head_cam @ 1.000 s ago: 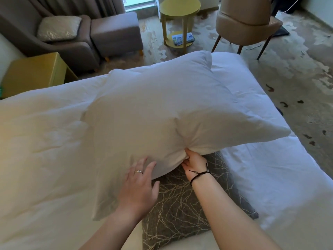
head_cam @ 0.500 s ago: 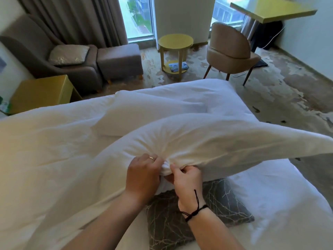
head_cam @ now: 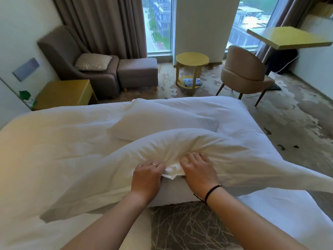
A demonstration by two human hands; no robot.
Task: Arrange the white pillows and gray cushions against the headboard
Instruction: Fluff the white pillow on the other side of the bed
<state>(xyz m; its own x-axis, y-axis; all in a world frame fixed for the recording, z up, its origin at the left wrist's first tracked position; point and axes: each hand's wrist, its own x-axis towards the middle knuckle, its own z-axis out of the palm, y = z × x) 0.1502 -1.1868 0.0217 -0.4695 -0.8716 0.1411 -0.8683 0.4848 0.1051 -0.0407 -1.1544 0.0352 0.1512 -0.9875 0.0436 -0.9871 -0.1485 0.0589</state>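
Pillow (head_cam: 180,159) hangs over the bed (head_cam: 45,150), both hands bunching its near edge: left hand (head_cam: 146,177) and right hand (head_cam: 199,170) grip the fabric; gray cushion (head_cam: 189,228) lies beneath, second pillow (head_cam: 162,123) behind it

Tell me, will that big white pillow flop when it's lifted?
Probably. The white pillow already sags at both ends around the left hand and right hand, so it seems soft. It looks fairly light, bunching easily.
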